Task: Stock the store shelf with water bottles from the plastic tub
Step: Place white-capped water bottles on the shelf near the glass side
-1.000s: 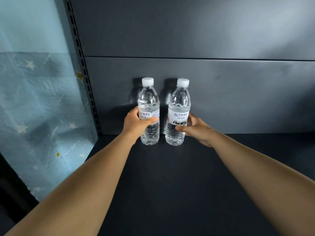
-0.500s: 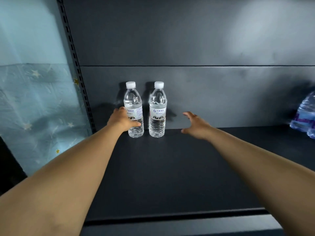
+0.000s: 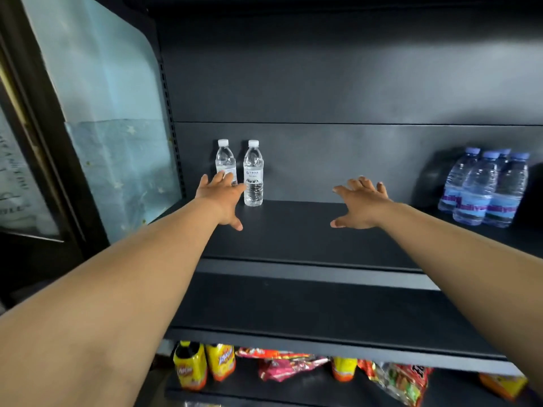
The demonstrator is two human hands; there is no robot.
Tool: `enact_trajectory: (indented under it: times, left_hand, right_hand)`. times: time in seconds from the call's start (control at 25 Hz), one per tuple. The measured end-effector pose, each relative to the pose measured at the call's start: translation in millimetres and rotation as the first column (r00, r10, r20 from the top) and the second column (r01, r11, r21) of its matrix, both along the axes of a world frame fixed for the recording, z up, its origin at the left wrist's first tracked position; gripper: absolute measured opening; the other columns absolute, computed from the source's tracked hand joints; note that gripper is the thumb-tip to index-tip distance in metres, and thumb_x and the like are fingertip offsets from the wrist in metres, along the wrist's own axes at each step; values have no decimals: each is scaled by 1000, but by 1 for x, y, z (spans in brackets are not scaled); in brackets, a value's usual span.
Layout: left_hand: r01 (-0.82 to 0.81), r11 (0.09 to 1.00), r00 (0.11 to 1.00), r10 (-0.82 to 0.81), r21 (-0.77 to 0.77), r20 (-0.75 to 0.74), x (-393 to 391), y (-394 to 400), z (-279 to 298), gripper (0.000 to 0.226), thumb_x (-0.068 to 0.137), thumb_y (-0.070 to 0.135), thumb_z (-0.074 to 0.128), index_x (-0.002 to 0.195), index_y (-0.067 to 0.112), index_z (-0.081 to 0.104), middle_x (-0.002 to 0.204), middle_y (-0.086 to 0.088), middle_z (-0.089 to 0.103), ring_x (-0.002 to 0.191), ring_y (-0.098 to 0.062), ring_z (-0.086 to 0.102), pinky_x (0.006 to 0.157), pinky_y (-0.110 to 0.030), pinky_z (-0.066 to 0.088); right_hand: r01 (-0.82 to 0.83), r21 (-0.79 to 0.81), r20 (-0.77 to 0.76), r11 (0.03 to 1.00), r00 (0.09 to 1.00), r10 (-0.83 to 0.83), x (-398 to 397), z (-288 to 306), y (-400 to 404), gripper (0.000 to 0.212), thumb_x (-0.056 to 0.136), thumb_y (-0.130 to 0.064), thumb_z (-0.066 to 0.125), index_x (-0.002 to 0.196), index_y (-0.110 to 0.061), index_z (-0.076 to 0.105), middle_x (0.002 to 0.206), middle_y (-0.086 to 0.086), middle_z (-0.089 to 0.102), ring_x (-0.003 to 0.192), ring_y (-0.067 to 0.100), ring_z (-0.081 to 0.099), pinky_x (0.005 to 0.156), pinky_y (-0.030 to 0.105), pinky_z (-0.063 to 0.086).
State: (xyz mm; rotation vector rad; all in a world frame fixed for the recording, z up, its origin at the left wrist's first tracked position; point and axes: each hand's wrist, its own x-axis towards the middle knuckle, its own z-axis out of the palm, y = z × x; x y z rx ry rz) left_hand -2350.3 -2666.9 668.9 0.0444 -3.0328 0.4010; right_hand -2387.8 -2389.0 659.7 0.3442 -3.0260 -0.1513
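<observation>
Both my hands are empty, fingers spread and relaxed; my left hand (image 3: 221, 198) hangs in front of the left bottle (image 3: 226, 160), its fingertips overlapping the label from this angle, though I cannot tell whether they touch it; my right hand (image 3: 362, 204) hovers over bare shelf (image 3: 293, 230), well apart from anything. The two bottles stand upright, long axis vertical, side by side at the far left against the back panel, the right bottle (image 3: 253, 174) just beside its twin; they look placed. A shrink-wrapped pack (image 3: 484, 186) of blue-capped bottles sits at the far right; snack bags (image 3: 288, 365) lie on a lower shelf. The tub is not in view, so I judge it lies behind or below me, toward the near side; the next bottles would come from there, and both arms would have to draw back off the shelf. My left hand is much nearer the standing pair, so it risks knocking one over on the way out.
</observation>
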Motion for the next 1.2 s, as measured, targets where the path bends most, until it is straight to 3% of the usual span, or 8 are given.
enact_trajectory:
  times: [0.12, 0.32, 0.56, 0.76, 0.92, 1.04, 1.2]
  left_hand:
    - [12, 1000, 1000, -12, 8, -4, 50, 29, -2, 100, 70, 54, 73, 148, 26, 17, 155, -7, 14, 147, -27, 2, 118, -51, 9]
    - [70, 996, 995, -75, 63, 67, 112, 71, -41, 102, 72, 52, 73, 150, 24, 13, 157, -9, 11, 147, -29, 2, 117, -49, 12]
    - [171, 973, 958, -201, 156, 203, 162, 124, -162, 98, 75, 49, 71, 150, 22, 13, 158, -12, 8, 147, -30, 3, 117, -45, 15]
    - [206, 941, 906, -287, 269, 311, 190, 170, -288, 97, 72, 48, 74, 149, 21, 21, 155, -11, 18, 143, -29, 17, 114, -41, 24]
    - [107, 914, 843, -292, 391, 452, 197, 209, -404, 97, 73, 47, 74, 149, 19, 21, 156, -13, 16, 144, -29, 17, 115, -39, 24]
    - [-42, 848, 813, -279, 528, 512, 201, 235, -485, 94, 72, 44, 75, 147, 18, 25, 152, -9, 25, 141, -27, 23, 113, -36, 29]
    - [-241, 773, 739, -246, 587, 627, 203, 266, -591, 89, 75, 40, 75, 147, 18, 28, 147, -9, 34, 135, -26, 33, 109, -34, 32]
  right_hand:
    - [16, 9, -8, 1000, 1000, -16, 46, 2, 30, 89, 80, -59, 60, 150, -28, 14, 158, 9, 11, 147, 29, -4, 116, 54, 4]
    - [30, -112, -67, 993, 997, -38, 119, -30, 70, 85, 80, -54, 63, 149, -26, 21, 155, 9, 20, 146, 29, 7, 115, 51, 14]
    - [63, -183, 44, 981, 997, -56, 192, -152, 123, 79, 85, -47, 62, 148, -24, 21, 155, 9, 20, 145, 28, 10, 114, 49, 18]
    - [134, -234, 179, 963, 980, -93, 230, -278, 170, 78, 83, -44, 63, 147, -23, 26, 152, 7, 26, 141, 28, 20, 111, 46, 25]
    - [229, -222, 357, 948, 924, -139, 250, -389, 209, 78, 82, -46, 64, 146, -22, 27, 150, 6, 30, 139, 28, 24, 108, 45, 28]
    - [291, -254, 467, 922, 872, -146, 259, -467, 231, 78, 80, -45, 67, 145, -20, 31, 149, 6, 35, 137, 28, 29, 110, 40, 27]
    - [473, -314, 687, 823, 712, -147, 267, -572, 245, 82, 76, -40, 74, 144, -19, 33, 143, 9, 40, 132, 28, 35, 106, 35, 32]
